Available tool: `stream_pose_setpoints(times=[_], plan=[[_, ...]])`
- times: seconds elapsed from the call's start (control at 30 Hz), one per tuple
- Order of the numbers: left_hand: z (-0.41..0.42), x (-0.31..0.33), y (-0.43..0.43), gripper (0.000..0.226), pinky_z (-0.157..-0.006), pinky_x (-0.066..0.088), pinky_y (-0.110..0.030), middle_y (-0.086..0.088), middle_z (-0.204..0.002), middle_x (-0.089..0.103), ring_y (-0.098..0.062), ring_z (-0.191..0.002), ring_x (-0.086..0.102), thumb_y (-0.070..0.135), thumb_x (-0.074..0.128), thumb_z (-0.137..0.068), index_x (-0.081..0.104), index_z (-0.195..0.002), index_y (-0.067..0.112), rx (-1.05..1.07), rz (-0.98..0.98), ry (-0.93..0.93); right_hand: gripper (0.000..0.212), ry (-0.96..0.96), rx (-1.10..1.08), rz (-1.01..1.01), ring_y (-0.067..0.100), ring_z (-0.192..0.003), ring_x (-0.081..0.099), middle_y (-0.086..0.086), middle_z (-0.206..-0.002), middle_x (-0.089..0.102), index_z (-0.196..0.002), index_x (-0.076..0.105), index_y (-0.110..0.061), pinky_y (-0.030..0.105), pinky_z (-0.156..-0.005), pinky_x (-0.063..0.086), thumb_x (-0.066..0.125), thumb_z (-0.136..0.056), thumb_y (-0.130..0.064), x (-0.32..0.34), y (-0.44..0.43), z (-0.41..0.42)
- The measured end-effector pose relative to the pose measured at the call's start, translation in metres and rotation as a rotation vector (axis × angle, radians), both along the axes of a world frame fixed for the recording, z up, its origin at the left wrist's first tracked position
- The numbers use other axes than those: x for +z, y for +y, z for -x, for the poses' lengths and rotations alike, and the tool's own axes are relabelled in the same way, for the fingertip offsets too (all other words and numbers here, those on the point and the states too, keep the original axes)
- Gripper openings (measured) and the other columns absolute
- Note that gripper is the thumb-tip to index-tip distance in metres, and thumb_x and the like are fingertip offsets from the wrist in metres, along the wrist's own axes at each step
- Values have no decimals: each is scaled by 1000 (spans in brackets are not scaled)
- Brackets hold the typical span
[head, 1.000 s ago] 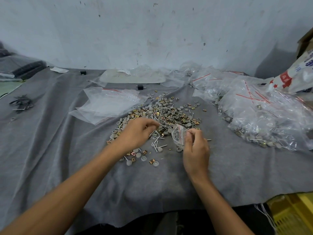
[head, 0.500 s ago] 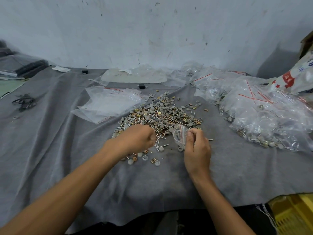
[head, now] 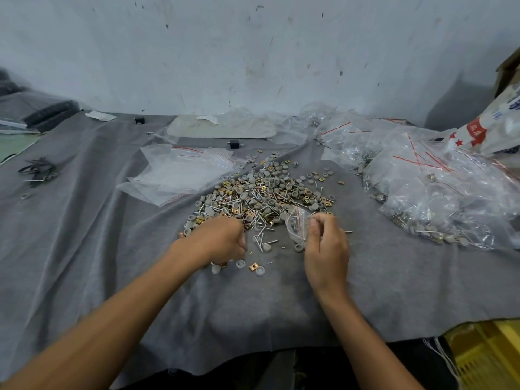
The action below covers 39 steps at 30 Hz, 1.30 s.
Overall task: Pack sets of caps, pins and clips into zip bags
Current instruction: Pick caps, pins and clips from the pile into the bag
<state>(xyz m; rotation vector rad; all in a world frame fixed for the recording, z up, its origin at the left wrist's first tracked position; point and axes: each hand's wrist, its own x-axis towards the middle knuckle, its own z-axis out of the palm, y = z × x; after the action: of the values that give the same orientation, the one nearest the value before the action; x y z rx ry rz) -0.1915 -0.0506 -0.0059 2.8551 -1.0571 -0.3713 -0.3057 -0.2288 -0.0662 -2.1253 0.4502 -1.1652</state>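
You're working mid-fill on one set. Your right hand [head: 326, 243] is pinching the zip bag [head: 295, 224] near its mouth, thumb and fingers clamped on the plastic, and holding it up at the near-right edge of the pile [head: 261, 192] of caps, pins and clips. Your left hand [head: 222, 240] is hovering knuckles-up over the pile's near-left edge with its fingers curling down. The fingertips are hiding under the hand, so I cannot tell whether it's gripping parts or only raking them.

Judging from this, the next move is calling for a counted pickup carried right to the bag mouth, with the right hand spreading that mouth wide enough; the pins are looking likely to snag the film.

The bag is showing something pin-like inside, but the contents are too blurry to count. A few loose caps [head: 240, 263] and a brass clip [head: 253, 266] are lying just near of the left hand. The empty bags [head: 183, 173] are sitting far left of the pile, and the filled bags [head: 436, 198] are heaping at the right, running off the frame edge.
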Motion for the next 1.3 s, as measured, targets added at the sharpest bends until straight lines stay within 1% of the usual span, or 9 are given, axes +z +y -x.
stream_pose_setpoints(times=[0.07,0.23,0.4,0.53,0.67,0.8,0.93,1.17,1.3], plan=[[3,1,-1,5,-41,39,-15,13,-61,66,4,-50,59,23,69,-84,72,-86,20,25,55,58,7,11,-5,-6,23,-87,57,-6,-95,60,-103,62,-12,50,-82,49,54,-103,-12,1,0,0],[10,7,-12,3,-71,51,-31,6,-85,69,-12,-80,64,23,67,-87,64,-88,22,40,280,60,9,27,4,-12,22,-89,57,-7,-96,60,-104,62,-13,52,-83,49,53,-104,-14,2,1,2],[24,23,-36,6,-65,48,-21,13,-81,68,3,-70,61,27,72,-90,67,-89,27,40,679,155,10,31,16,-6,20,-90,56,-8,-96,59,-104,61,-16,52,-82,49,51,-105,-18,3,2,2],[33,27,-52,9,-82,58,-35,5,-90,74,-10,-85,70,22,68,-95,73,-101,16,22,804,231,12,19,36,-14,19,-90,55,-9,-97,59,-105,60,-19,49,-80,49,48,-106,-21,3,2,3],[29,28,-46,12,-78,55,-29,7,-90,72,-9,-83,67,17,62,-99,71,-100,24,48,916,227,15,6,59,-80,21,-90,57,-7,-96,62,-105,62,-18,43,-77,48,47,-106,-22,12,0,6],[18,38,-30,18,-74,49,-16,10,-101,71,-2,-88,65,16,61,-100,68,-108,30,49,1020,304,20,-41,172,-287,3,-77,58,-12,-84,67,-93,62,-22,25,-71,46,48,-107,-23,43,-13,7],[14,55,-27,23,-75,49,-9,16,-108,73,5,-96,66,18,61,-101,66,-117,34,-31,1113,383,23,-46,366,-634,11,-69,59,2,-84,74,-92,67,-19,26,-63,51,49,-107,-22,76,-15,1],[22,15,-6,11,-69,41,-13,23,-83,63,10,-78,59,28,65,-97,70,-106,31,-83,504,93,24,-30,308,-682,19,-74,60,-4,-83,71,-91,66,-19,43,-71,53,49,-107,-27,72,-14,4],[38,-8,-19,26,-85,51,-31,5,-108,69,-15,-104,63,31,60,-99,70,-122,25,-257,273,-114,24,33,250,-466,12,-77,61,-7,-88,72,-92,62,-18,42,-74,52,48,-107,-28,57,-12,7]])
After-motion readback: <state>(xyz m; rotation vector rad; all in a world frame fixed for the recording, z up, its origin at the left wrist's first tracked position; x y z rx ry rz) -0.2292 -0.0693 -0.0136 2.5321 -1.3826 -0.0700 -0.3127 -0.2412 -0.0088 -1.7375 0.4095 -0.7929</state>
